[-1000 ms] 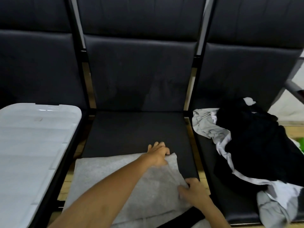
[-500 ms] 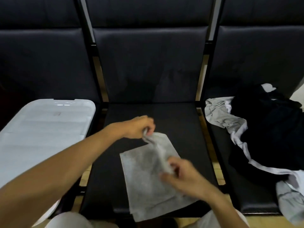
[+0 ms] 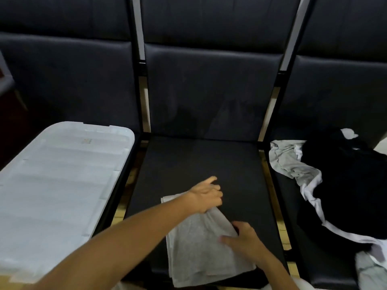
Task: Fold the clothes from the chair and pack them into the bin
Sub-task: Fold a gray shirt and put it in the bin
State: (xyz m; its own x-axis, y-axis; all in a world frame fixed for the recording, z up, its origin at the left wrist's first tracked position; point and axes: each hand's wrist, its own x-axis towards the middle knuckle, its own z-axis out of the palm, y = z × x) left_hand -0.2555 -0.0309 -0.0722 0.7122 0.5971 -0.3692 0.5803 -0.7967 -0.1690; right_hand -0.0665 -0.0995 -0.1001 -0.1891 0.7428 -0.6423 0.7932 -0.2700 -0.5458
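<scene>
Both hands are down on a folded grey cloth on the middle chair seat.

The grey cloth (image 3: pixel 194 248) lies folded into a narrow strip at the front of the middle chair (image 3: pixel 199 164), its near end hanging just over the seat's edge. The left hand (image 3: pixel 206 196) rests on the cloth's far end with its fingers curled over the fabric, the thumb sticking up; whether it truly grips the cloth I cannot tell. The right hand (image 3: pixel 240 239) lies on the cloth's right edge, fingers fairly straight, pressing it flat. On the chair to the left sits the white bin (image 3: pixel 58 174) with its lid on. The chair to the right carries a loose pile of clothes (image 3: pixel 339 185), black, grey and white, well apart from the folded cloth.
</scene>
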